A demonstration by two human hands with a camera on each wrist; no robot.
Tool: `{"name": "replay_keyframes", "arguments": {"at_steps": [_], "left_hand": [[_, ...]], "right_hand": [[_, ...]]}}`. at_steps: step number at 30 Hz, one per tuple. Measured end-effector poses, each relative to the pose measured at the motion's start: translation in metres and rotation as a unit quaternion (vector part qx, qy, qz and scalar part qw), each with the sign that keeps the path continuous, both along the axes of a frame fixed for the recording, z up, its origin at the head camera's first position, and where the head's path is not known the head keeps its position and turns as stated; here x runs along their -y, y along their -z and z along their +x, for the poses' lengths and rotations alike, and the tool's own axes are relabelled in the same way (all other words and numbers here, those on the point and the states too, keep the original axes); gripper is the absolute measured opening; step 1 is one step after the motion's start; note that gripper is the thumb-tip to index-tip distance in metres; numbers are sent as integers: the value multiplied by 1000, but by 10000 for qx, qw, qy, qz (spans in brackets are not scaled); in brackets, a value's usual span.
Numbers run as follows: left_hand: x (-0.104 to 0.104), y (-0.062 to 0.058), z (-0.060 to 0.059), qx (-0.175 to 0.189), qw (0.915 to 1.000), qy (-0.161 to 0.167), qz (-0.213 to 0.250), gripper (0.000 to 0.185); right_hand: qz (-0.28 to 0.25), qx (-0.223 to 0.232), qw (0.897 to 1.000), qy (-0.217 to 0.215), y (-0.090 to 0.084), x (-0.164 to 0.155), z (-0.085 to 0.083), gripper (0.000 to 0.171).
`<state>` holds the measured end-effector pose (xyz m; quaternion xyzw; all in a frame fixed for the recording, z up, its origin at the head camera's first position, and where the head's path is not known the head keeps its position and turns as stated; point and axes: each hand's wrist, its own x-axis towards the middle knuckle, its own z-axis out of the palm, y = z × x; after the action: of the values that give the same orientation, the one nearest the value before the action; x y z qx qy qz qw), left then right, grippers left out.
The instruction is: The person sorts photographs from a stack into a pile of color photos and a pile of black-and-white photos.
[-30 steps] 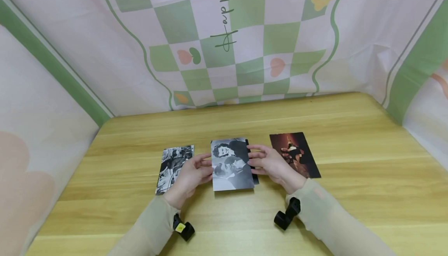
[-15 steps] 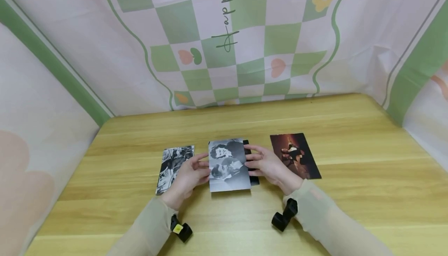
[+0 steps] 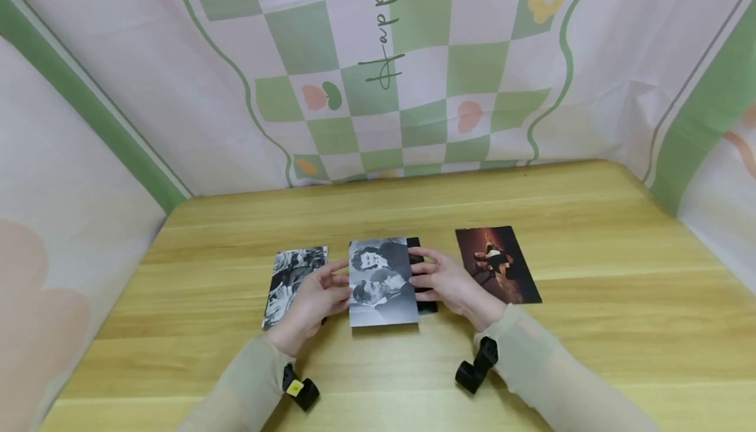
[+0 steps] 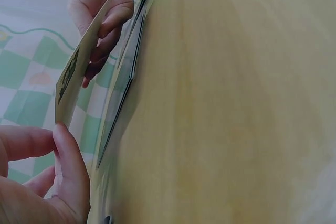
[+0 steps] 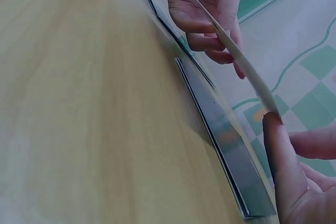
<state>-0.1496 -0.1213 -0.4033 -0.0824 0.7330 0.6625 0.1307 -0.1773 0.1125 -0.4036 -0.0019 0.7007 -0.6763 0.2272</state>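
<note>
A black-and-white photo card (image 3: 382, 284) showing two people is held between both hands, raised off the table. My left hand (image 3: 316, 301) pinches its left edge, with the thumb (image 4: 71, 166) at the card's lower side in the left wrist view. On the opposite edge, my right hand (image 3: 451, 284) pinches it between thumb and fingers. Beneath lies a dark glossy stack of cards (image 5: 223, 145), mostly hidden from above; its dark right side shows past the held card in the head view.
Left of the hands lies another black-and-white picture pile (image 3: 289, 274), partly covered by the left hand. A dark reddish picture card (image 3: 502, 264) lies to the right. The wooden table (image 3: 378, 215) ends at a checked cloth backdrop (image 3: 378, 90).
Both hands have shifted the held photo card slightly left and toward the person, so more of the dark stack shows on its right. The side pictures stay put.
</note>
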Motion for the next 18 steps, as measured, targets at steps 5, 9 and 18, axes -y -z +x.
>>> {"name": "replay_keyframes", "arguments": {"at_steps": [5, 9, 18], "left_hand": [[5, -1, 1, -4, 10000, -5, 11, 54], [11, -1, 2, 17, 10000, -20, 58, 55], [25, -1, 7, 4, 9999, -108, -74, 55]], "right_hand": [[-5, -93, 10000, -13, 0, 5, 0, 61], [55, -125, 9998, -111, 2, 11, 0, 60], [125, -131, 9997, -144, 0, 26, 1, 59]]}}
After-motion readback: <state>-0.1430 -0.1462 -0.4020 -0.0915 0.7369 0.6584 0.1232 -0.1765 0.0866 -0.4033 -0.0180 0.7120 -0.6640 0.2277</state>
